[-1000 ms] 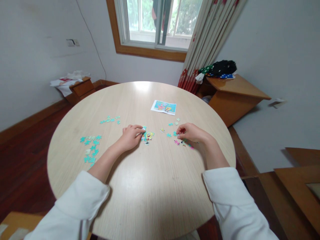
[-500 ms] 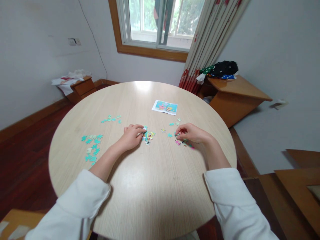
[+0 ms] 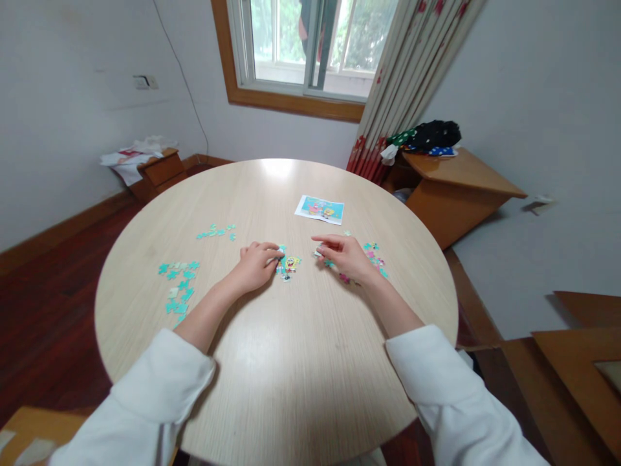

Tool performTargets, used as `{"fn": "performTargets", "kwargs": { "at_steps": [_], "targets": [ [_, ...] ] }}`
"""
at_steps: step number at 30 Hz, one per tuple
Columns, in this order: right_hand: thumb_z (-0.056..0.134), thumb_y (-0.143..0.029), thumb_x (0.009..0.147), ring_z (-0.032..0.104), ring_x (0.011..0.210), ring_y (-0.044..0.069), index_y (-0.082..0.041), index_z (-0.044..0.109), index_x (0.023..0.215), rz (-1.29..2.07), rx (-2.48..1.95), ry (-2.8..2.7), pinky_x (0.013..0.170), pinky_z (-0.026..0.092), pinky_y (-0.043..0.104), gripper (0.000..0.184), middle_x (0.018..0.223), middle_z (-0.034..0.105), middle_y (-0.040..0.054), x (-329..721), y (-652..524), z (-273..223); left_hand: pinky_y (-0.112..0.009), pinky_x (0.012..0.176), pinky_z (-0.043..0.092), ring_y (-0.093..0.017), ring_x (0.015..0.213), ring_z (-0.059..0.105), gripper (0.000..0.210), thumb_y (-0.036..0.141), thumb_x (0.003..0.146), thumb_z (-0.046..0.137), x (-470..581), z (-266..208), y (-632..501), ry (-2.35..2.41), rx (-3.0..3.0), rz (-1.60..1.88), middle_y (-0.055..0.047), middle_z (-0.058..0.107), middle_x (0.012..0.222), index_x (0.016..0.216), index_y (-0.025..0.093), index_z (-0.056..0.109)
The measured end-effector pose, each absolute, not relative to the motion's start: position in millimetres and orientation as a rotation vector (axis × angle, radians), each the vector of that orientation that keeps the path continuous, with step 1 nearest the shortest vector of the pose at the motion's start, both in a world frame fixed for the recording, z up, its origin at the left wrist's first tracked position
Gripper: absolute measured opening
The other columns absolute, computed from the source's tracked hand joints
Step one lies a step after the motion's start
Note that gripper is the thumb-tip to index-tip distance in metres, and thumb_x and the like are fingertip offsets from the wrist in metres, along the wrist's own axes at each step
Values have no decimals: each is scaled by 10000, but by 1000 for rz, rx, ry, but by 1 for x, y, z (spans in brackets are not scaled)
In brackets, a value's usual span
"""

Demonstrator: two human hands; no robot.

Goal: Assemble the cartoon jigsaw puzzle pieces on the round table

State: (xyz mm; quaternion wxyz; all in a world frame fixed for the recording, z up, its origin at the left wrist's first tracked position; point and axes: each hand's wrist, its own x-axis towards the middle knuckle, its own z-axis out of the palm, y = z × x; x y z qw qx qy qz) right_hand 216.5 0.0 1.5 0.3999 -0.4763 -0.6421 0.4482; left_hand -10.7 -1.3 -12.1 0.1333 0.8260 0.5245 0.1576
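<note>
Nearest, white sleeves (image 3: 145,388) reach in from both lower corners over a round, pale wood-grain worktop (image 3: 291,362); a brown box (image 3: 43,430) sits at the near left corner of the view. Farther in, on the left, loose teal and pale jigsaw pieces (image 3: 186,294) lie in a ragged column beside the left forearm. At the middle, the left hand (image 3: 255,266) lies low, fingers touching the left side of a small joined puzzle section (image 3: 292,263) with a yellow cartoon figure; cannot tell whether thumb and fingers close on a piece. To its right, the right hand (image 3: 350,259) is palm-down, index finger stretched out to the left and apart from the fingers beneath it; a small pale piece (image 3: 317,254) shows at those lower fingers, gripped or merely touched, cannot tell. A pink piece (image 3: 344,278) lies just near of this hand; mixed teal and pink pieces (image 3: 374,257) lie just right of it. Farther left, a small teal scatter (image 3: 216,232). Beyond the hands, a printed picture sheet (image 3: 320,210) lies flat. Past the far edge: window (image 3: 310,45), red-and-cream curtain (image 3: 395,77), and cloths (image 3: 431,136) on a tilted-looking wooden cabinet (image 3: 460,184).
</note>
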Motion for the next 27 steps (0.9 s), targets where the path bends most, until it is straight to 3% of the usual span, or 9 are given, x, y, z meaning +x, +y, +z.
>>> {"fn": "performTargets", "kwargs": {
  "at_steps": [5,12,17,27],
  "targets": [
    [686,-354,673,623,628,143,-127,636,1021,1214,-1179,-1516,620,477,283,418,661,650,28,207,-2,-3,-479,894,332,-286,1093,500,329,236,856,416,-10,-12,-2,1525,2392,468,-87,613,1216,1054,226,679],
    [720,-333,642,630,581,137,-151,606,859,1361,-1100,-1484,625,492,290,305,610,665,13,189,-11,-5,-441,908,368,-244,1025,554,246,255,824,486,-8,-5,-2,1486,2259,768,-91,667,1089,926,187,700],
    [705,-323,672,641,587,134,-167,580,920,1400,-1050,-1496,640,511,294,318,614,667,-3,182,-14,-6,-333,778,459,-180,780,614,220,301,778,560,-3,-6,-1,1311,1954,899,-82,707,859,858,145,693],
    [697,-307,688,629,572,122,-181,550,901,1429,-1012,-1520,613,513,275,289,617,653,-18,179,-16,-8,-313,688,485,-177,712,627,331,442,660,676,2,-4,-4,1099,1715,873,-78,697,757,756,125,676]
  ]
}}
